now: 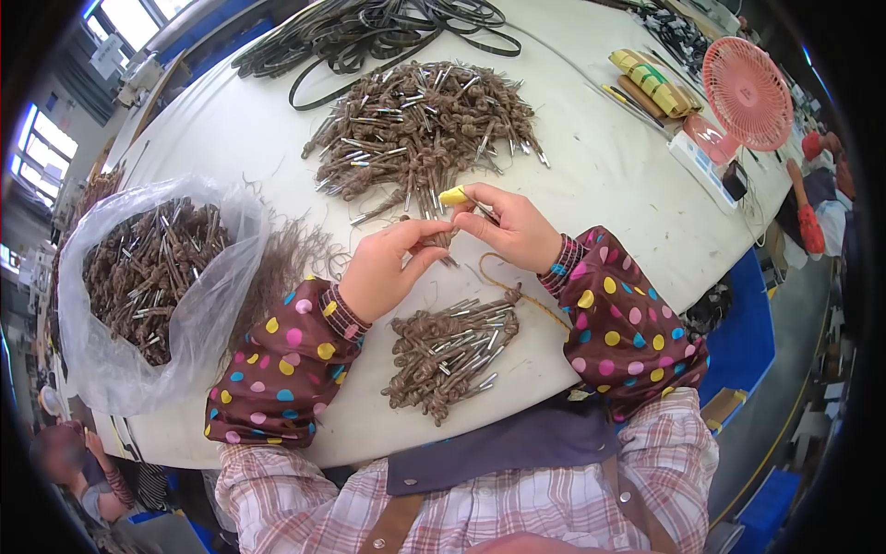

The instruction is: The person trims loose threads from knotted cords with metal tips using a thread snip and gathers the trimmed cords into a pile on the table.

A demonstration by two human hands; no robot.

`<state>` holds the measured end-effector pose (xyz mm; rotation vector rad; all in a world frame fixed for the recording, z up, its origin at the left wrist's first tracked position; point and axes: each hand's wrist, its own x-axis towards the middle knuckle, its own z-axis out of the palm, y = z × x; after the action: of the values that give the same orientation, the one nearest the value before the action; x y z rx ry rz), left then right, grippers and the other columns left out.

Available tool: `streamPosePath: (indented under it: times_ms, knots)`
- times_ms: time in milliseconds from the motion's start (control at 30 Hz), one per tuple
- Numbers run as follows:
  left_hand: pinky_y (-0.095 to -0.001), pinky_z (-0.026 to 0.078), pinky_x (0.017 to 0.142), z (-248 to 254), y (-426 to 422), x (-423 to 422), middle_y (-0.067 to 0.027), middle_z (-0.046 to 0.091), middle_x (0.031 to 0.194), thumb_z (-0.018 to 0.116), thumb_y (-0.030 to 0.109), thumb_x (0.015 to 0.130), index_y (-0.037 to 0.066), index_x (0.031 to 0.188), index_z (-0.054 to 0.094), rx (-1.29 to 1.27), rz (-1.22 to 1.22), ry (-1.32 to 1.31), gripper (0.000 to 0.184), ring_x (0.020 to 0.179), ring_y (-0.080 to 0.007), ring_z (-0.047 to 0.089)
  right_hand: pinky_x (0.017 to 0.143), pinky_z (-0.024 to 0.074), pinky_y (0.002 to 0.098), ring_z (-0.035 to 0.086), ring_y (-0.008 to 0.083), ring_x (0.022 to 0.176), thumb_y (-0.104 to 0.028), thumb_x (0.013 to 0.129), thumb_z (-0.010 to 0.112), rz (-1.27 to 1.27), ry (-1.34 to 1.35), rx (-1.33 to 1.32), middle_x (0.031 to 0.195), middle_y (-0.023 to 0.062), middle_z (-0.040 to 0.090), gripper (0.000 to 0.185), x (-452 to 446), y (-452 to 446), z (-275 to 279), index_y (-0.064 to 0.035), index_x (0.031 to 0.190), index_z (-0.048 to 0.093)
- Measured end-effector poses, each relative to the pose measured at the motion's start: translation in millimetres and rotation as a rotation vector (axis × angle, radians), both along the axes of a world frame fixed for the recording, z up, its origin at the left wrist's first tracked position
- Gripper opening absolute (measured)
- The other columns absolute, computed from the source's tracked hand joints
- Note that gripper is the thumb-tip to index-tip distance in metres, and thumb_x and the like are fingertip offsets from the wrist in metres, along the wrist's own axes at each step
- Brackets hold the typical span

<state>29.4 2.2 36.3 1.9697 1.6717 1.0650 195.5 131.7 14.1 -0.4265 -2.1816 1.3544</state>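
Note:
My left hand (386, 270) is closed, its thumb and fingers pinching a brown knotted cord (443, 242). Right beside it, my right hand (519, 231) is closed at the upper end of the same cord, with a yellow cover (453, 196) on one fingertip. A thin dark strip shows between the right fingers; its kind is unclear. Just beyond both hands lies a large pile of brown knotted cords (420, 120) with silvery metal tips. Nearer my body is a smaller pile of similar cords (443, 355), with a yellowish string (524, 297) to its right.
A clear plastic bag (235, 222) full of similar cords stands at the left, loose fibres (295, 263) beside it. Black straps (369, 37) lie at the far edge. A pink fan (748, 92) and a power strip (706, 171) stand at the right. Other people are at both sides.

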Motion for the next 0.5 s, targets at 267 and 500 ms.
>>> streamPosePath:
  times_ms: [267, 500]
  knots:
    - [-0.0313, 0.049, 0.070, -3.2, 2.4, -3.6, -0.0089, 0.059, 0.093, 0.067, 0.013, 0.078, 0.005, 0.108, 0.058, 0.065, -0.073, 0.124, 0.032, 0.078, -0.0210, 0.059, 0.063, 0.0441, 0.0270, 0.054, 0.0148, 0.070, -0.023, 0.084, 0.063, 0.037, -0.164, 0.073, 0.078, 0.0063, 0.056, 0.034, 8.5, -2.4, 20.7, -0.0036, 0.110, 0.054]
    - [-0.0317, 0.047, 0.076, 8.6, 3.3, -15.4, -0.0125, 0.058, 0.099, 0.057, 0.006, 0.083, 0.003, 0.115, 0.054, -0.181, -0.174, 0.018, 0.032, 0.087, -0.0226, 0.057, 0.065, 0.0466, 0.0255, 0.055, 0.0149, 0.070, -0.014, 0.079, 0.067, 0.054, -0.103, 0.340, 0.084, 0.0059, 0.057, 0.041, 9.2, -4.2, 17.0, -0.0046, 0.116, 0.051]
